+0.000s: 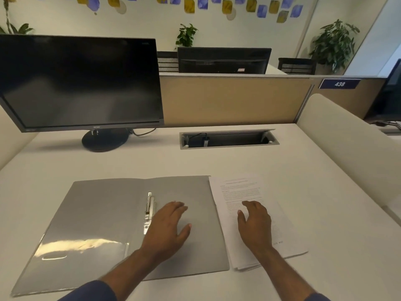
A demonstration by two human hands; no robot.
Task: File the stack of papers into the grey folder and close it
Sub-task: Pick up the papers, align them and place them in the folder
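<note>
The grey folder lies open and flat on the white desk, with its metal fastener clip along the centre fold. My left hand hovers over or rests on the folder's right half, fingers spread, holding nothing. To the right of the folder lies the stack of printed papers, its left edge touching or slightly overlapping the folder's right edge. My right hand lies palm down on the stack, fingers apart.
A black monitor on a round stand stands at the back left. A cable tray slot is set into the desk behind the papers. A tan partition closes the back, and a cream divider bounds the right side.
</note>
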